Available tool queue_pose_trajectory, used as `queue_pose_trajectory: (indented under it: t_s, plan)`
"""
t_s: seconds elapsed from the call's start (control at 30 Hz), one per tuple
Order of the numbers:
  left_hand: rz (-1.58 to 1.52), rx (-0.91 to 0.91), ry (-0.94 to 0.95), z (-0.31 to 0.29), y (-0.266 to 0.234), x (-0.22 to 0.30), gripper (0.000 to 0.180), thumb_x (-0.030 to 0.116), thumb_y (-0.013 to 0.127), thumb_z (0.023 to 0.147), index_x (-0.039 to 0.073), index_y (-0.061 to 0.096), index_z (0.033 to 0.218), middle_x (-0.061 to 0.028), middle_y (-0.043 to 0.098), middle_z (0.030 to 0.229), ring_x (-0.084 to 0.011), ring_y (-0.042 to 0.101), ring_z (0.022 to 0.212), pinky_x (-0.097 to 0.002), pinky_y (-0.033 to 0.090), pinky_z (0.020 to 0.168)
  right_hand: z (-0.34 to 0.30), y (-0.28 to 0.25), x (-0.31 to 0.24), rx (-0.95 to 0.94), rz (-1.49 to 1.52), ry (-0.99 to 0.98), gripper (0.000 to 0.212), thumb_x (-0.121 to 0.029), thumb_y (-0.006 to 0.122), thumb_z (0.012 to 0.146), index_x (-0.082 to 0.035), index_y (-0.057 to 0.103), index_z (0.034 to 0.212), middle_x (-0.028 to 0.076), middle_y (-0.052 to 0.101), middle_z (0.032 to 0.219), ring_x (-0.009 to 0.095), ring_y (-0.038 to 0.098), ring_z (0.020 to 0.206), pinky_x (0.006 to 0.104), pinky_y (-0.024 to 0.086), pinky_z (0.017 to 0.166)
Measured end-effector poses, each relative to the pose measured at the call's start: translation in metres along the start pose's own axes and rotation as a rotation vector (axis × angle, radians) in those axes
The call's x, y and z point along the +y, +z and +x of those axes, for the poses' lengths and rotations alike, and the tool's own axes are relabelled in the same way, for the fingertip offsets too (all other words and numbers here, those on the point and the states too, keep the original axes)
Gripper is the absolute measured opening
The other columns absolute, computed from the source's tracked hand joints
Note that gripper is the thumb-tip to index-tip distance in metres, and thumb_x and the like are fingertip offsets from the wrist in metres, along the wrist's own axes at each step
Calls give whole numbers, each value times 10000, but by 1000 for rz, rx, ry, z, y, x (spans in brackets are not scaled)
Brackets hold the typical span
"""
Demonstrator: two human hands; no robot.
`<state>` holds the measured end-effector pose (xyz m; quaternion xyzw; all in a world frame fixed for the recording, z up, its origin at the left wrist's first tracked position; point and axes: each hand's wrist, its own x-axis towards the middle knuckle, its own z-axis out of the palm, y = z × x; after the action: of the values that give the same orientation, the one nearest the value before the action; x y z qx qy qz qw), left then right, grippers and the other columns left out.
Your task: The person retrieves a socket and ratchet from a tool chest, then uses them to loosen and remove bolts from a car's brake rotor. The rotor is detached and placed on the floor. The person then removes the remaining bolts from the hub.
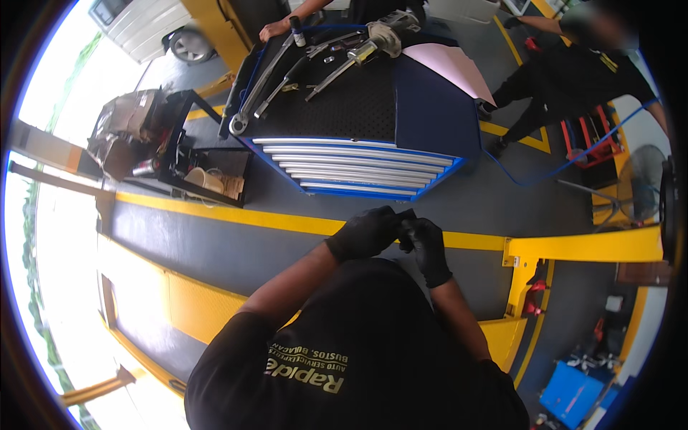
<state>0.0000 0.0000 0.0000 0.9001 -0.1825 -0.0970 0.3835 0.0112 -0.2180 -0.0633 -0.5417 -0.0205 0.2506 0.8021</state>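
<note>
Two hands in black gloves [350, 241] meet in front of a dark shirt [408, 322] in a workshop, as I watch by remote. The left hand [369, 231] points its bent fingers at the right hand [428, 249], whose thumb and fingers bunch against them. A dark bit shows at the fingertips; from my seat I cannot tell whether it is glove or something pinched. The gloves sit on both hands, the center of my clock. Beyond them at 12 o'clock stands a blue chest [351, 163] with silver drawers, a strut [388, 37] on top, a long wrench [264, 82] toward 11 and a pink sheet [451, 68] toward 1. At 11, I see a co-worker's hand [274, 30] beside a small bottle [297, 32]. Another person [570, 82] in black is at 2. Cardboard [132, 115] tops a black cart [236, 160] at 10; a yellow beam [588, 246] extends at 3; a blue box [573, 393] shows between 4 and 5.
</note>
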Motion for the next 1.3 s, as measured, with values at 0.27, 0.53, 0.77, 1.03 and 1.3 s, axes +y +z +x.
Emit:
queue_pose_trajectory:
  t_s: [0.27, 0.53, 0.77, 1.03, 1.3]
  plan:
    - [209, 476, -126, -50, 44, 6, 200, 140, 703, 984, 90, 749, 1172, -151, 720, 1131, -313, 734, 949, -400, 596, 839, 70, -21, -11, -73, -230, 77, 368, -350, 573, 1108, -45, 710, 953, 24, 673, 766, 112, 607, 649, 287, 469, 612]
    - [-636, 789, -760, -131, 60, 32, 224, 175, 659, 1043, -38, 715, 1001, -94, 673, 914, -177, 668, 841, -334, 524, 748, 214, -107, 14, 331, 656, 194, 143, -198, 664, 1003, -76, 701, 1068, 100, 758, 974, 248, 748, 887, 361, 652, 820]
    - [-311, 573, -624, -132, 65, -6, 213, 142, 637, 1043, -23, 663, 911, -138, 640, 826, -203, 655, 802, -374, 506, 707, 179, -111, 43, 274, 491, 186, 69, -160, 674, 992, -117, 726, 1006, 35, 739, 872, 160, 719, 779, 296, 605, 729]
    - [-301, 21, -251, 7, 41, 56, 40, 70, 722, 949, 37, 743, 944, -100, 750, 881, -222, 735, 845, -360, 556, 744, -7, -124, -17, 52, -117, 344, 314, -241, 691, 1031, -79, 664, 1299, 65, 668, 1133, 151, 639, 971, 312, 544, 895]
    - [-571, -328, 202, 263, 163, 146, 173, 165, 684, 1038, 3, 744, 1054, -90, 725, 833, -161, 692, 701, -319, 549, 632, -81, -293, -130, 313, -459, -174, 282, -227, 745, 999, -47, 705, 1213, 95, 677, 1214, 235, 689, 1026, 367, 558, 891]
